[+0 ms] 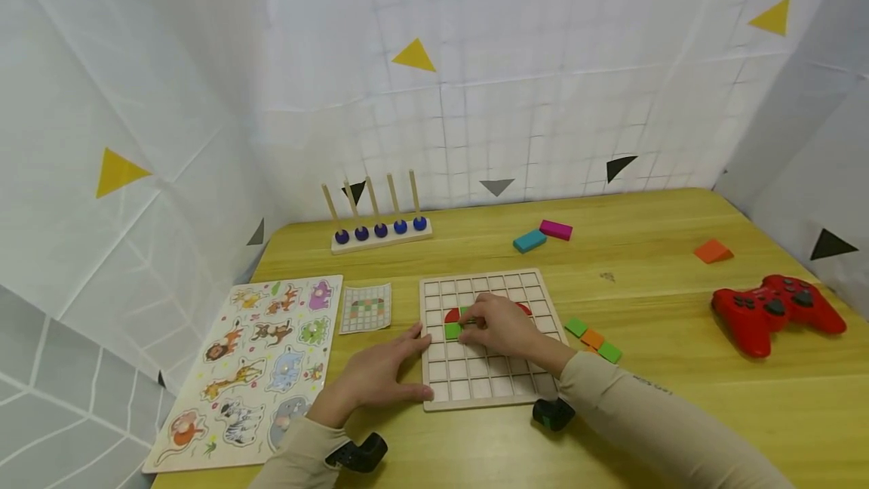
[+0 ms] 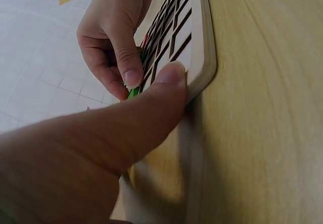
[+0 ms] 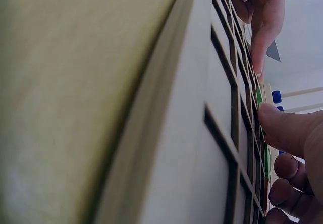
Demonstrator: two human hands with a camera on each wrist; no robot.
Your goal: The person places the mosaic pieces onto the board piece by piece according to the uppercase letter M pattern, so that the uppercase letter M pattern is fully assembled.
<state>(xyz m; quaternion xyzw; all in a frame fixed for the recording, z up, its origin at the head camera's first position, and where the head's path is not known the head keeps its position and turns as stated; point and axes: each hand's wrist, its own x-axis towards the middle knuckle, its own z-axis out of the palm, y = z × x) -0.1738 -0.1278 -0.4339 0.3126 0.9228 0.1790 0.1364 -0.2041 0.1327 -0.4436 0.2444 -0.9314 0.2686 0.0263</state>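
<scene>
Wooden table: yellow-grained top; everything I see sits on it.
Left hand: nearest to me, lying flat with straight fingers against the left edge of the grid board. On my left wrist view the thumb presses the board's rounded rim. It holds nothing.
Right hand: over the middle of the board, fingers curled down and pinching a green tile into a cell. My left wrist view shows the fingertips closed on the green piece; the right wrist view shows the thumb on it too.
Green tile: in the board's left-centre, second column or so, just below a red curved piece. A second red piece peeks out past the knuckles.
Grid board: pale wood, square cells, most of them bare, lying flat between my two arms.
Loose tiles: green, orange, green in a short diagonal row, just right of the board.
Animal puzzle: long board of cartoon animals, left of the left hand.
Pattern card: small checked card between the animal puzzle and the grid board.
Red gamepad: well to the right.
Orange wedge: beyond the gamepad.
Blocks: one teal, one magenta, touching, behind the board.
Peg rack: five upright sticks with blue beads at the base, near the back wall.
</scene>
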